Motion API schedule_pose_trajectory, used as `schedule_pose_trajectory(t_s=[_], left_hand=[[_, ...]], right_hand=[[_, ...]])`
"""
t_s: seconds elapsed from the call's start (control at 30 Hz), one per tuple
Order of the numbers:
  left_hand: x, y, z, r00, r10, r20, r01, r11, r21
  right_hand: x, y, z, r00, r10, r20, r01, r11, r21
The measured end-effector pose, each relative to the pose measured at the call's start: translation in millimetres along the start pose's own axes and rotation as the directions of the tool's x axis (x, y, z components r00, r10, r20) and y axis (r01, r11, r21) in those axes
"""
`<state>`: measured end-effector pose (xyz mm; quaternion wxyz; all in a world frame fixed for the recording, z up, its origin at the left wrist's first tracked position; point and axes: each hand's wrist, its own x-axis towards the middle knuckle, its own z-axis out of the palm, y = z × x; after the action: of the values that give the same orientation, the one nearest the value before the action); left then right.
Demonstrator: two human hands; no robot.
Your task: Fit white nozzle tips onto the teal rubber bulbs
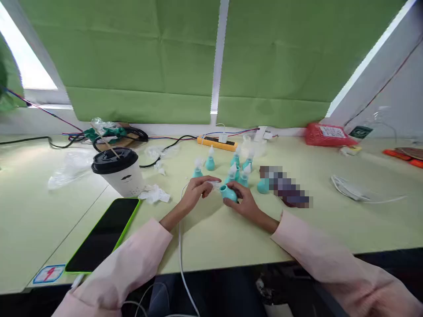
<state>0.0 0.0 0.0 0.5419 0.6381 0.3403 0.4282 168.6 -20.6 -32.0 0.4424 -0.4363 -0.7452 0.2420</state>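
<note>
My right hand (245,201) is wrapped round a teal squeeze bulb (228,193), whose open neck tilts up and to the left. In my left hand (197,190) a small clear nozzle (215,185) is pinched, its tip close to the bulb's mouth but apart from it. Behind the hands stand several teal bulbs (243,177) fitted with clear pointed nozzles. Just behind my left hand is another such bulb (197,171). To the right of my right hand lies a teal bulb (263,186) without a visible nozzle, beside a blurred-out dark object (291,191).
On the left are a lidded paper cup (124,176), a crumpled tissue (154,193) and a phone (105,235) in a green case. A white cable (180,246) runs over the table's front edge. Farther back are an orange power strip (216,143) and a red package (328,135).
</note>
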Motion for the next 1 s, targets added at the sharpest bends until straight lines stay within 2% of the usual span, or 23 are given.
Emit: schedule_pose_trajectory(t_s=[0.2,0.33,0.43,0.53,0.73,0.83,0.93,1.0], left_hand=[[-2.6,3.3,-2.5,0.998,-0.011,0.069,0.013,0.999,-0.03],[-2.0,2.5,-3.3,0.998,-0.025,0.06,0.028,0.999,-0.046],[-0.9,0.5,-4.7,1.0,0.0,0.029,-0.001,1.0,0.022],[-0.1,-1.0,-6.7,0.999,-0.021,0.04,0.018,0.996,0.084],[-1.0,-0.1,-7.4,0.985,-0.027,0.171,-0.01,0.977,0.211],[-2.8,0.0,-5.0,0.99,-0.009,0.144,-0.025,0.973,0.23],[-4.8,-1.3,-1.8,0.993,-0.009,0.12,-0.005,0.992,0.123],[-5.7,-2.9,0.2,0.992,-0.021,0.123,0.012,0.997,0.073]], right_hand=[[2.9,-5.1,-2.3,0.999,-0.041,-0.004,0.041,0.999,-0.014],[1.7,-5.0,-1.5,0.999,-0.044,-0.014,0.044,0.999,-0.029],[1.0,-5.5,-0.4,0.997,-0.072,-0.001,0.072,0.995,-0.068],[0.0,-5.8,-0.2,0.996,-0.09,-0.022,0.087,0.99,-0.11],[-0.2,-4.0,-1.9,0.991,-0.08,-0.103,0.071,0.993,-0.096],[0.4,-5.6,-1.5,0.997,-0.026,-0.068,0.02,0.996,-0.085],[0.6,-8.8,0.2,1.0,0.015,0.025,-0.013,0.998,-0.069],[0.4,-10.6,1.7,0.995,-0.007,0.096,0.009,1.0,-0.014]])
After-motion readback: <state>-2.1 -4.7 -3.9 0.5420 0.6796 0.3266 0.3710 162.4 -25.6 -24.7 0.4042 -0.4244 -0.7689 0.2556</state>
